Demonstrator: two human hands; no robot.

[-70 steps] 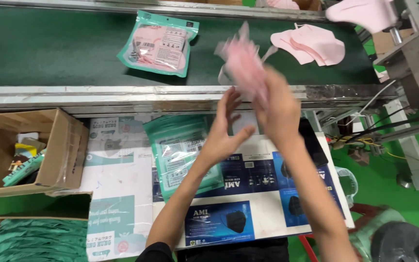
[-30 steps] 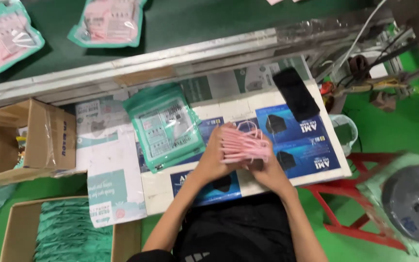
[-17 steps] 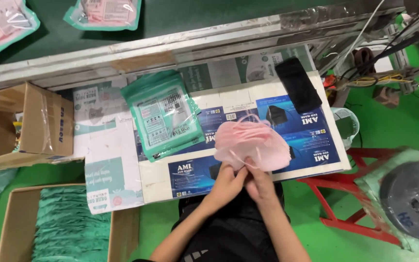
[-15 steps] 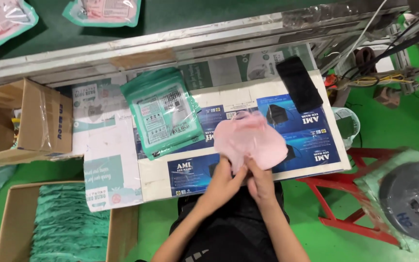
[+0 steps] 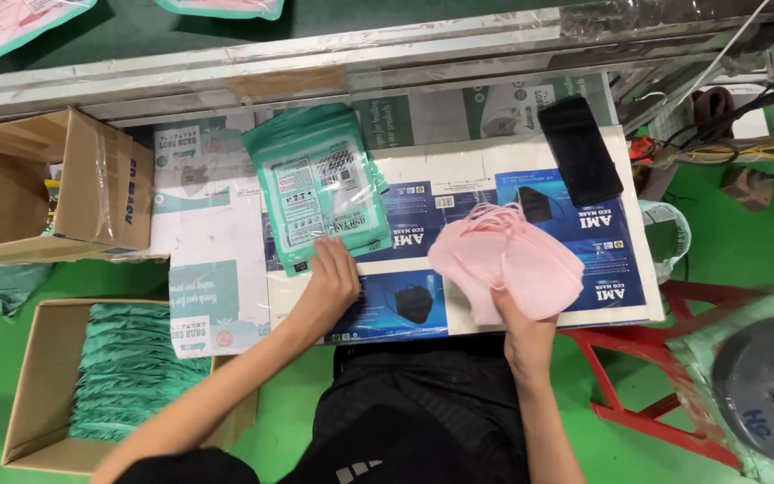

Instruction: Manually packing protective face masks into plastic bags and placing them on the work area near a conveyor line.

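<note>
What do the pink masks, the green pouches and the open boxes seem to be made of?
Pink masks: probably soft nonwoven fabric; matt, folded, edges fanned in the right hand.
Green pouches: thin plastic film; glossy glare, clear window, under the left hand.
Boxes: brown corrugated cardboard; dull, creased flaps, one taped.

Bright, even overhead light fills the scene, and colours read saturated against the green floor [image 5: 727,233]. Shadows are soft and short; a faint one lies just under the stack of pink masks [image 5: 508,260] on the white work table [image 5: 459,161]. Left of the masks, the clear front of the green mask pouches [image 5: 320,193] shows mild glare. The metal conveyor rail [image 5: 315,63] above the table gleams. Focus is sharp centrally; straight edges bow slightly toward the frame borders.
</note>
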